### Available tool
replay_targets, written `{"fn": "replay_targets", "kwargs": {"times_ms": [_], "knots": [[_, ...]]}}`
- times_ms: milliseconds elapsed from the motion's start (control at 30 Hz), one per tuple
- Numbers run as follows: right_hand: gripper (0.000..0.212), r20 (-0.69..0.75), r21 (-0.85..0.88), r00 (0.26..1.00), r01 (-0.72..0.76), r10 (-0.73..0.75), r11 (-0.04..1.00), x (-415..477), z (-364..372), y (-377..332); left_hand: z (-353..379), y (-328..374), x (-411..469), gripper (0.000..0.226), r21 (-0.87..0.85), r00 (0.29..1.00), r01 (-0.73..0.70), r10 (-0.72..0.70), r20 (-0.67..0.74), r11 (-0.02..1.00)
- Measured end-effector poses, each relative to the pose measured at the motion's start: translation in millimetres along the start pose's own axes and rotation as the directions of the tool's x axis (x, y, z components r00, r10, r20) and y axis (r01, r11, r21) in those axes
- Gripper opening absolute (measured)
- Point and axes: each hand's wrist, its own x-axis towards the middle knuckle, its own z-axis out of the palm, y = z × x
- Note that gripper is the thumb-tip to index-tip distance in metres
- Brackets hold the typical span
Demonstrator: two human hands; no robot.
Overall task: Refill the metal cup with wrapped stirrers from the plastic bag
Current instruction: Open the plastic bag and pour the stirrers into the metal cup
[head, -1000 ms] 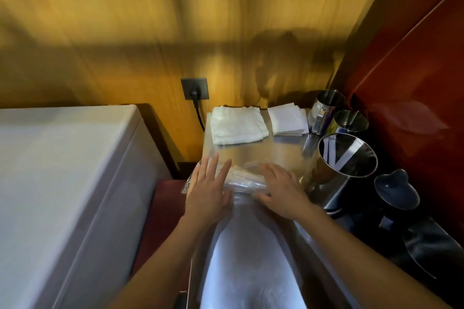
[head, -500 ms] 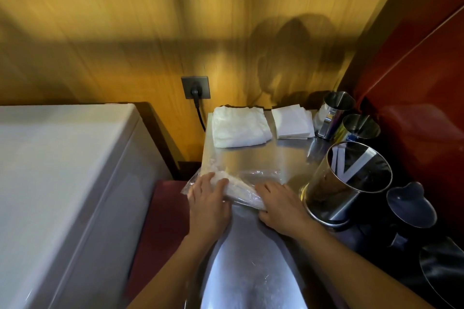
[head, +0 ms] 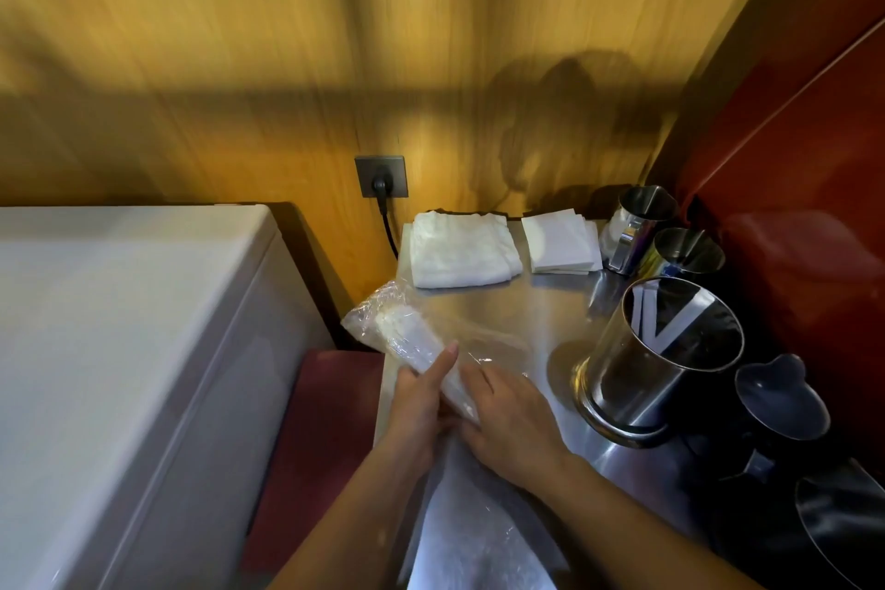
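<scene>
A clear plastic bag [head: 383, 326] holding a white bundle of wrapped stirrers [head: 412, 340] lies on the steel counter's left edge. My left hand [head: 419, 402] grips the bundle's near end from the left. My right hand [head: 507, 422] presses on the same end from the right, over loose plastic. The large metal cup [head: 656, 364] stands to the right, tilted in view, with a few white wrapped stirrers [head: 670, 326] leaning inside it.
A folded white towel [head: 459, 249] and a napkin stack [head: 560, 240] lie at the back of the steel counter [head: 550, 302]. Two smaller metal cups [head: 641, 220] and dark jugs [head: 776, 402] line the right side. A white chest [head: 119, 350] stands left, across a gap.
The bag has turned so the bundle points away to the left. Both hands have drawn together at its near end. The camera view has shifted slightly.
</scene>
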Motion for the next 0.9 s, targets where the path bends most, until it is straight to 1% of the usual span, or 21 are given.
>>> {"fn": "replay_targets", "kwargs": {"times_ms": [67, 100, 167, 200, 233, 267, 333, 367, 400, 433, 467, 500, 567, 633, 667, 700, 733, 767, 800, 867, 900], "knots": [[0.049, 0.061, 0.204, 0.998, -0.018, 0.005, 0.979, 0.4, -5.9, -1.7, -3.4, 5.9, -4.0, 0.065, -0.021, 0.998, -0.069, 0.069, 0.006, 0.997], [0.045, 0.056, 0.309, 0.998, -0.043, 0.027, 0.95, 1.9, -10.2, -2.8, -5.8, 9.7, -6.7, 0.059, -0.036, 0.998, -0.058, 0.059, 0.026, 0.998], [0.03, -0.08, 0.434, 0.983, -0.113, 0.163, 0.894, 7.9, -16.4, 0.4, -12.2, 15.5, -9.1, 0.056, -0.071, 0.996, 0.005, 0.001, 0.086, 0.997], [0.026, -0.153, 0.46, 0.955, -0.158, 0.254, 0.874, 13.6, -18.0, 4.5, -15.5, 17.8, -9.7, 0.058, -0.079, 0.993, 0.032, -0.023, 0.119, 0.996], [0.031, -0.167, 0.466, 0.929, -0.22, 0.33, 0.857, 20.2, -22.2, 7.9, -17.6, 19.8, -11.3, 0.059, -0.081, 0.986, 0.054, -0.04, 0.162, 0.995], [0.044, -0.102, 0.441, 0.918, -0.304, 0.384, 0.844, 27.5, -27.5, 11.0, -18.8, 21.2, -13.4, 0.057, -0.086, 0.977, 0.066, -0.047, 0.21, 0.994], [0.071, 0.162, 0.358, 0.879, -0.476, 0.448, 0.803, 38.7, -35.0, 17.8, -19.4, 21.8, -18.1, 0.052, -0.096, 0.958, 0.071, -0.041, 0.283, 0.993], [0.068, 0.285, 0.399, 0.859, -0.51, 0.425, 0.762, 41.9, -39.1, 20.3, -19.6, 20.8, -19.7, 0.049, -0.094, 0.955, 0.064, -0.033, 0.296, 0.993], [0.05, 0.387, 0.522, 0.852, -0.518, 0.353, 0.678, 43.2, -44.1, 20.9, -19.7, 19.5, -20.4, 0.047, -0.092, 0.953, 0.062, -0.032, 0.3, 0.994], [0.029, 0.437, 0.634, 0.853, -0.517, 0.284, 0.576, 43.5, -46.0, 20.9, -19.8, 18.3, -21.7, 0.045, -0.09, 0.95, 0.064, -0.032, 0.312, 0.994], [0.015, 0.435, 0.686, 0.866, -0.497, 0.249, 0.531, 43.6, -47.3, 20.0, -19.4, 17.8, -23.3, 0.043, -0.08, 0.948, 0.065, -0.036, 0.318, 0.995], [0.011, 0.403, 0.68, 0.883, -0.466, 0.242, 0.566, 44.4, -47.6, 20.1, -18.9, 17.4, -24.0, 0.043, -0.066, 0.952, 0.066, -0.043, 0.305, 0.996], [0.012, 0.311, 0.61, 0.919, -0.387, 0.241, 0.691, 48.5, -49.9, 21.2, -16.8, 19.5, -25.2, 0.051, -0.025, 0.979, 0.041, -0.035, 0.199, 0.999], [0.019, 0.271, 0.563, 0.938, -0.336, 0.215, 0.755, 51.9, -58.1, 21.8, -16.0, 24.4, -25.2, 0.066, 0.051, 1.0, -0.012, 0.013, -0.02, 0.999], [0.021, 0.275, 0.55, 0.944, -0.309, 0.181, 0.776, 53.7, -61.3, 23.7, -17.0, 28.1, -24.5, 0.073, 0.102, 0.989, -0.055, 0.068, -0.132, 0.993], [0.021, 0.287, 0.527, 0.949, -0.273, 0.133, 0.805, 55.6, -64.9, 25.6, -18.3, 32.5, -23.7, 0.082, 0.177, 0.969, -0.114, 0.148, -0.199, 0.978], [0.018, 0.296, 0.511, 0.951, -0.238, 0.09, 0.826, 57.1, -68.2, 27.8, -19.2, 36.6, -21.9, 0.09, 0.275, 0.945, -0.189, 0.251, -0.211, 0.943], [0.014, 0.299, 0.518, 0.953, -0.21, 0.054, 0.829, 58.6, -71.1, 30.0, -20.1, 40.4, -20.6, 0.097, 0.402, 0.911, -0.273, 0.369, -0.184, 0.874], [0.01, 0.303, 0.539, 0.953, -0.196, 0.028, 0.819, 60.4, -73.6, 32.1, -19.6, 45.5, -21.2, 0.101, 0.56, 0.864, -0.343, 0.488, -0.128, 0.754], [0.01, 0.324, 0.608, 0.946, -0.188, -0.025, 0.772, 62.8, -77.4, 33.2, -15.4, 57.0, -22.5, 0.107, 0.809, 0.748, -0.422, 0.661, 0.056, 0.409], [0.013, 0.339, 0.638, 0.939, -0.181, -0.061, 0.748, 64.2, -79.1, 32.9, -12.0, 63.5, -22.3, 0.108, 0.858, 0.696, -0.456, 0.696, 0.178, 0.236]]}}
